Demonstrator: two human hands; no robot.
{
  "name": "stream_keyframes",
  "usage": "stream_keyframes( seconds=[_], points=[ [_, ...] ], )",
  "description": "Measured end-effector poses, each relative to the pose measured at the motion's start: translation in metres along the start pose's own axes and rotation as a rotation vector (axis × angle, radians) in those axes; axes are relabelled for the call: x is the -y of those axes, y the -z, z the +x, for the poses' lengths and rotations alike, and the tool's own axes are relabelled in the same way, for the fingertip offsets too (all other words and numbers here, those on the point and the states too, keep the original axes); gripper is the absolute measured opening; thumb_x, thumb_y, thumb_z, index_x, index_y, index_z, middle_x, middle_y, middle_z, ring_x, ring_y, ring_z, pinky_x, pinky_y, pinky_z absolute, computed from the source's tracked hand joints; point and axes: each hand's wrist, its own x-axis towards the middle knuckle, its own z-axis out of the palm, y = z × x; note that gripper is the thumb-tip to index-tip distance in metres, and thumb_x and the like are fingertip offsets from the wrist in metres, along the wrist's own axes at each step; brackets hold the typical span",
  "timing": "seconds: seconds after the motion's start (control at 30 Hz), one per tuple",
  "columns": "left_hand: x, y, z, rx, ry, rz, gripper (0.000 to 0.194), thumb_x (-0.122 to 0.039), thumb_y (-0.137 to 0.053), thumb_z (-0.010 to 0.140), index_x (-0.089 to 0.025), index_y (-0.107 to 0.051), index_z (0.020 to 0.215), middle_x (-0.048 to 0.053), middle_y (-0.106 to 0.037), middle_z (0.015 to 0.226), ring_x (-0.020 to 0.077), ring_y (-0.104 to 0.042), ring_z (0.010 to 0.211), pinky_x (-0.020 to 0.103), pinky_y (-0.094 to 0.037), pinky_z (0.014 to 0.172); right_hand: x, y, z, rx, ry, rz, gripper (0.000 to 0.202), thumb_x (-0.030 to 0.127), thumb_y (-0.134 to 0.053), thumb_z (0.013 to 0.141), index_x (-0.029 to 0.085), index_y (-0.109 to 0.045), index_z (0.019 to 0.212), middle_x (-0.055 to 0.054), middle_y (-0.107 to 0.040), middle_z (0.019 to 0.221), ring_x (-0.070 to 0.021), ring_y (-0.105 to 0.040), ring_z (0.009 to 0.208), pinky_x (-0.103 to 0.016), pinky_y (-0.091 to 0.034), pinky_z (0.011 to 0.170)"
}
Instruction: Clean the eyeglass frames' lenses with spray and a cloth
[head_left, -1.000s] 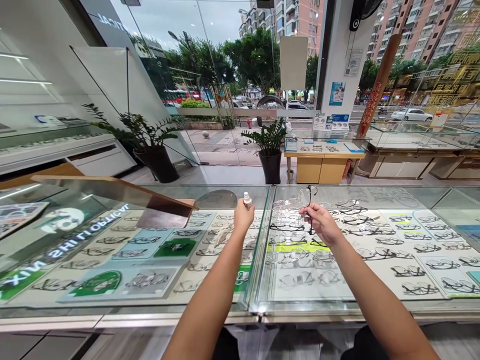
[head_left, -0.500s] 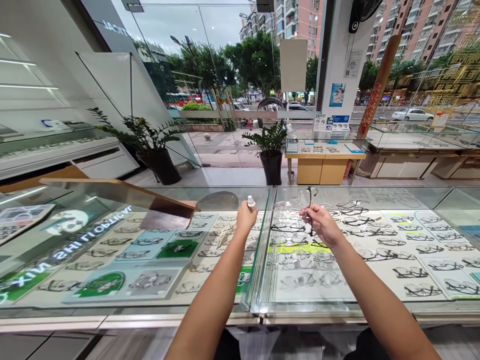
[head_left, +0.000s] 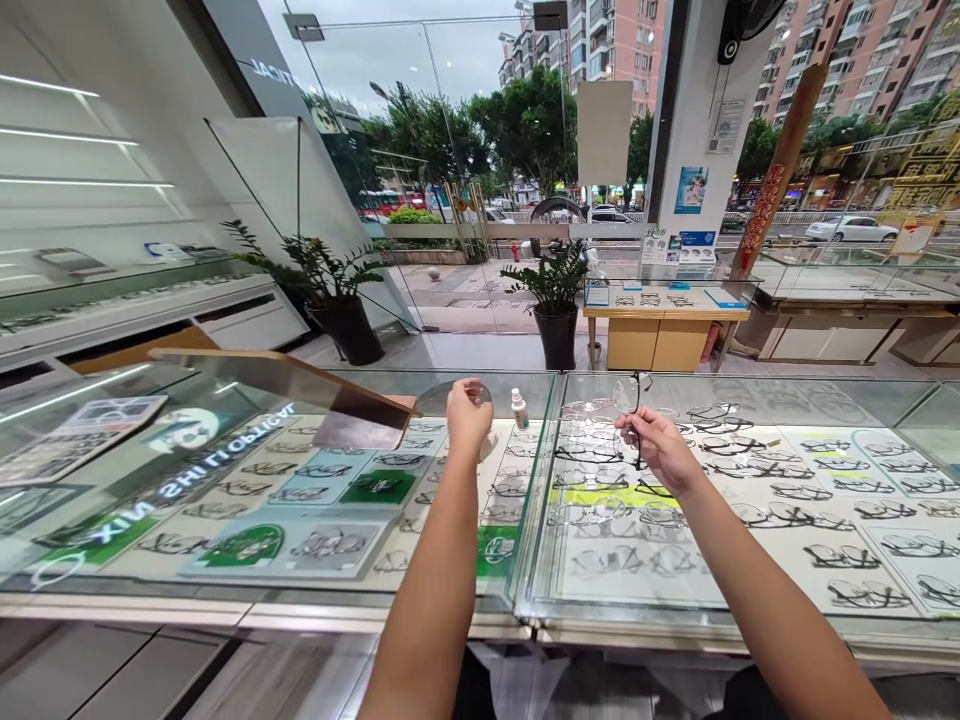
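Note:
My right hand [head_left: 656, 445] pinches a pair of eyeglasses [head_left: 639, 448] with a dark frame, held on end above the right glass display case. My left hand [head_left: 470, 412] is over the left case, its fingers loosely bent and apart, with nothing visible in them. Just to its right, a small white spray bottle [head_left: 520, 412] with a label stands upright on the glass top. Behind the left hand lies a dark rounded flat piece [head_left: 433, 398], partly covered by it. A tilted wood-edged board [head_left: 285, 385] leans over the glass further left.
Rows of eyeglasses [head_left: 840, 555] lie inside the cases under the glass. A metal-edged seam [head_left: 551, 450] divides the two cases. Potted plants [head_left: 559, 335] and a wooden display table [head_left: 667, 345] stand beyond, before a glass shopfront. A printed sheet [head_left: 82, 435] rests at far left.
My left hand has let go of the spray bottle, which now stands on the glass, and has moved left. The right hand still holds the eyeglasses. The view has shifted slightly left.

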Motion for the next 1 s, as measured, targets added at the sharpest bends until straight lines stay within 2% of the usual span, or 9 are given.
stream_keyframes(
  seconds=[0.13, 0.3, 0.4, 0.5, 0.63, 0.73, 0.8, 0.9, 1.0],
  points=[
    [0.011, 0.019, 0.002, 0.179, 0.089, 0.164, 0.028, -0.017, -0.073, 0.078, -0.021, -0.062, 0.103, 0.01, -0.072, 0.102, 0.0293, -0.07, 0.1, 0.037, -0.05, 0.088, -0.001, 0.002, 0.0, 0.008, -0.003, -0.001, 0.052, 0.06, -0.096, 0.063, 0.021, -0.066, 0.078, -0.004, -0.073, 0.093, -0.0144, -0.053, 0.08, -0.03, -0.04, 0.076],
    [0.021, 0.008, 0.0, 0.402, 0.19, 0.276, 0.041, -0.021, -0.091, 0.056, -0.022, -0.061, 0.082, 0.003, -0.069, 0.068, 0.029, -0.07, 0.077, 0.035, -0.048, 0.074, 0.0, 0.003, 0.0, 0.008, 0.017, -0.026, 0.05, 0.06, -0.095, 0.066, 0.021, -0.066, 0.08, -0.004, -0.073, 0.094, -0.014, -0.052, 0.079, -0.03, -0.041, 0.075],
    [0.023, 0.003, 0.001, 0.419, 0.208, 0.275, 0.035, -0.021, -0.09, 0.054, -0.023, -0.061, 0.074, 0.002, -0.065, 0.059, 0.0289, -0.07, 0.075, 0.036, -0.048, 0.075, 0.001, 0.002, -0.001, 0.004, 0.014, -0.032, 0.05, 0.059, -0.095, 0.066, 0.021, -0.065, 0.08, -0.004, -0.072, 0.092, -0.0142, -0.051, 0.077, -0.029, -0.041, 0.074],
    [0.023, 0.007, 0.002, 0.332, 0.217, 0.213, 0.026, -0.024, -0.085, 0.06, -0.022, -0.06, 0.066, 0.006, -0.065, 0.058, 0.0323, -0.071, 0.08, 0.039, -0.049, 0.078, 0.003, 0.002, -0.001, -0.006, 0.005, -0.013, 0.052, 0.058, -0.097, 0.063, 0.021, -0.064, 0.078, -0.003, -0.071, 0.09, -0.0135, -0.05, 0.075, -0.029, -0.041, 0.073],
    [0.016, 0.026, 0.004, 0.076, 0.188, 0.033, 0.014, -0.031, -0.07, 0.076, -0.022, -0.061, 0.071, 0.013, -0.071, 0.075, 0.0346, -0.07, 0.092, 0.039, -0.048, 0.08, 0.004, 0.003, 0.0, -0.016, 0.0, 0.008, 0.052, 0.057, -0.098, 0.062, 0.021, -0.064, 0.079, -0.003, -0.072, 0.092, -0.0129, -0.05, 0.076, -0.029, -0.04, 0.073],
    [0.002, 0.038, 0.002, -0.096, 0.113, -0.164, 0.015, -0.034, -0.054, 0.086, -0.022, -0.06, 0.081, 0.01, -0.071, 0.087, 0.0285, -0.067, 0.093, 0.034, -0.049, 0.077, 0.004, 0.004, 0.0, -0.021, 0.01, 0.013, 0.051, 0.056, -0.097, 0.063, 0.021, -0.064, 0.079, -0.003, -0.071, 0.091, -0.0131, -0.05, 0.076, -0.029, -0.04, 0.073],
    [-0.011, 0.041, -0.004, -0.126, 0.054, -0.288, 0.019, -0.037, -0.05, 0.087, -0.021, -0.06, 0.086, 0.006, -0.068, 0.087, 0.0222, -0.064, 0.084, 0.029, -0.049, 0.073, 0.005, 0.004, 0.0, -0.016, 0.016, 0.015, 0.05, 0.056, -0.097, 0.064, 0.021, -0.064, 0.079, -0.002, -0.07, 0.09, -0.0129, -0.05, 0.075, -0.029, -0.04, 0.073],
    [-0.032, 0.036, -0.019, -0.007, -0.042, -0.566, 0.028, -0.046, -0.062, 0.078, -0.02, -0.062, 0.091, 0.0, -0.063, 0.08, 0.0153, -0.058, 0.069, 0.025, -0.048, 0.064, 0.006, 0.003, -0.001, -0.008, 0.023, 0.015, 0.048, 0.056, -0.096, 0.066, 0.021, -0.067, 0.081, -0.002, -0.071, 0.091, -0.0131, -0.051, 0.076, -0.03, -0.041, 0.075],
    [-0.051, 0.023, -0.041, 0.275, -0.08, -0.962, 0.041, -0.047, -0.082, 0.065, -0.019, -0.063, 0.088, -0.003, -0.06, 0.072, 0.0118, -0.053, 0.061, 0.023, -0.045, 0.058, 0.006, 0.002, -0.003, -0.011, 0.019, 0.028, 0.048, 0.056, -0.097, 0.065, 0.021, -0.069, 0.082, -0.003, -0.072, 0.093, -0.0143, -0.056, 0.083, -0.03, -0.045, 0.079]
  ],
)
